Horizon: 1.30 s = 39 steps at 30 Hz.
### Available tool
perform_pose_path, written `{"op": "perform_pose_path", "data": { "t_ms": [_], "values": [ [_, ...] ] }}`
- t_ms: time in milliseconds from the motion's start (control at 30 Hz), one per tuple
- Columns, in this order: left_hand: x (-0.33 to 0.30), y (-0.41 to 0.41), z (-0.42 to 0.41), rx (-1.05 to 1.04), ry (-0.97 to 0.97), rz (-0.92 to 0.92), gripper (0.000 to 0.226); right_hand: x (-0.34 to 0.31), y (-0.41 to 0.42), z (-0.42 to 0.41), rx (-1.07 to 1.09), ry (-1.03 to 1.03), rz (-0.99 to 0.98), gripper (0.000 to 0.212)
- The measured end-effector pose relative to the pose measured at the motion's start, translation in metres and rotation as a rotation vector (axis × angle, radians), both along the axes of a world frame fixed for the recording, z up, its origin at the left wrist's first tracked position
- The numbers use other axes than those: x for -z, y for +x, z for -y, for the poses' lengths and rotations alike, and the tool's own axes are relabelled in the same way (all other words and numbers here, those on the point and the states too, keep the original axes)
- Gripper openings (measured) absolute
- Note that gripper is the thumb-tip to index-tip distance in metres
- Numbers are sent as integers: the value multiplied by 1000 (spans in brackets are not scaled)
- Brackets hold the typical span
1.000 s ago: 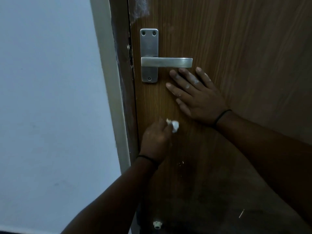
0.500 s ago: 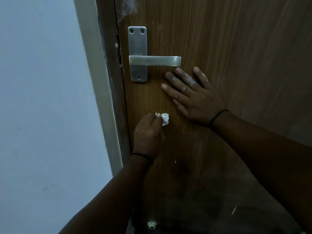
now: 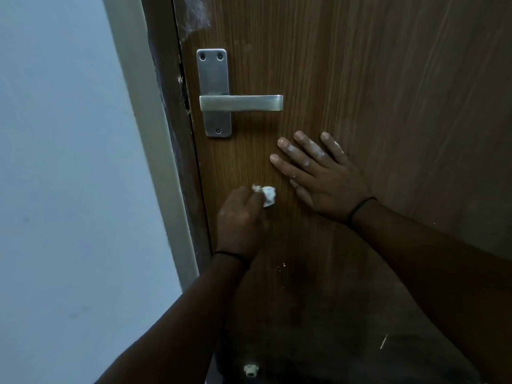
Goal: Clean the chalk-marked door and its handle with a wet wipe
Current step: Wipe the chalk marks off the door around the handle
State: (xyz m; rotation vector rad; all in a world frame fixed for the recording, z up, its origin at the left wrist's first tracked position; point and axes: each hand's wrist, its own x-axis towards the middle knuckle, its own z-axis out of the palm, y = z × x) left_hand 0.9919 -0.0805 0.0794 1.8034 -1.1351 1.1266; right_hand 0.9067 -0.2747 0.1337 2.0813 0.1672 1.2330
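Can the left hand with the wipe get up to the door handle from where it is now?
Probably yes. The left hand grips the wet wipe against the door below the handle, with bare wood between them. The right hand rests flat off to the side, below the lever's free end, not across that path.

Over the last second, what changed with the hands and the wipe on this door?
Little changed. The left hand holding the balled wet wipe edged slightly up toward the right hand against the door. The right hand stayed flat and spread below the lever handle, which nobody touched.
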Motion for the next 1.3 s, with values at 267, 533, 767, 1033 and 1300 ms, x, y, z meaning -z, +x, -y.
{"op": "perform_pose_path", "data": {
  "t_ms": [267, 533, 767, 1033, 1300],
  "values": [
    [49, 13, -37, -18, 160, -31, 20, 4, -6, 2, 21, 5, -18, 55],
    [12, 16, -39, -132, -156, -297, 6, 4, -16, -14, 35, 109, -57, 52],
    [-14, -33, 5, 121, 83, -534, 15, 22, -75, -22, 28, 110, -430, 42],
    [-54, -58, 16, 627, -82, -1360, 10, 6, -99, -60, -49, 649, -406, 51],
    [-73, -55, 3, 595, 49, -1254, 17, -17, -88, -55, -153, 821, -125, 9]
  ]
}}
